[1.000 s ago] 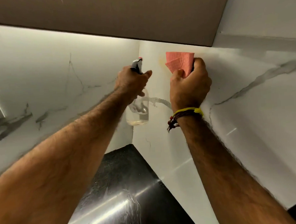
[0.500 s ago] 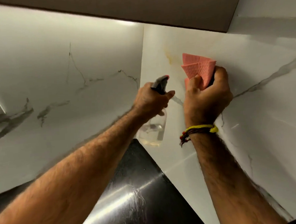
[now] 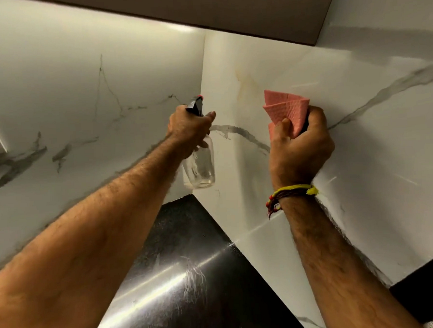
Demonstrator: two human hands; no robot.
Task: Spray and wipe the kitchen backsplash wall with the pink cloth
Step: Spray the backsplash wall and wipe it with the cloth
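Near the inner corner of the backsplash wall (image 3: 358,121), the left hand (image 3: 191,130) clamps the neck of the spray bottle (image 3: 199,164), nozzle aimed at the corner. Right of it, the right hand (image 3: 299,144) grips the folded pink cloth (image 3: 286,107) against the wall. Judged mid-wipe; next likely calls for 1 spray, then rubbing the yellowish stain (image 3: 246,87).

Pink waffle-textured cloth (image 3: 286,111), white grey-veined marble backsplash (image 3: 374,140), glossy black countertop (image 3: 191,278).
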